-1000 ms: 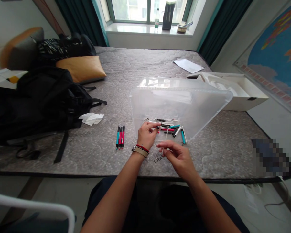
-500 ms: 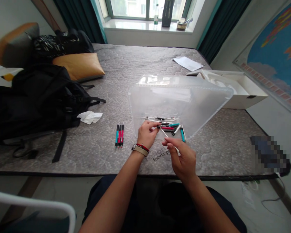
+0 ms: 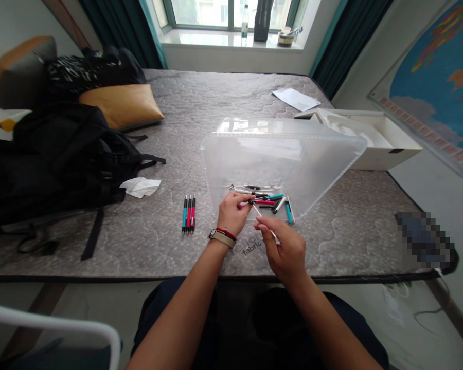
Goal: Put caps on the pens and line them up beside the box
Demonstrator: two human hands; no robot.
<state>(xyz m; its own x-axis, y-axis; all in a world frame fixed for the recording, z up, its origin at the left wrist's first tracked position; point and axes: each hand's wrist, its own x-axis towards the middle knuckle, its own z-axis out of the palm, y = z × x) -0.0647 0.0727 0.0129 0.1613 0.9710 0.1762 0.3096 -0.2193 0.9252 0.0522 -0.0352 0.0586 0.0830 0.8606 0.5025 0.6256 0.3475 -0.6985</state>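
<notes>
Left hand (image 3: 232,215) pinched a small dark piece (image 3: 250,202), its kind unclear; the right hand (image 3: 284,244) gripped a thin white stick (image 3: 256,209), its tip close against that piece, beside loose pen parts (image 3: 289,211) at the clear container (image 3: 231,159). A crooked push could bend the stick; a slack left pinch could drop the piece among the parts.

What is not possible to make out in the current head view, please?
All in the head view:
White stick: partly covered by the right hand.
Dark piece in the left hand: too small to identify.
Printed letters: some hidden behind the right hand.
Black backpack: left end cut by the edge.
Pixelated object: details blurred out.
</notes>
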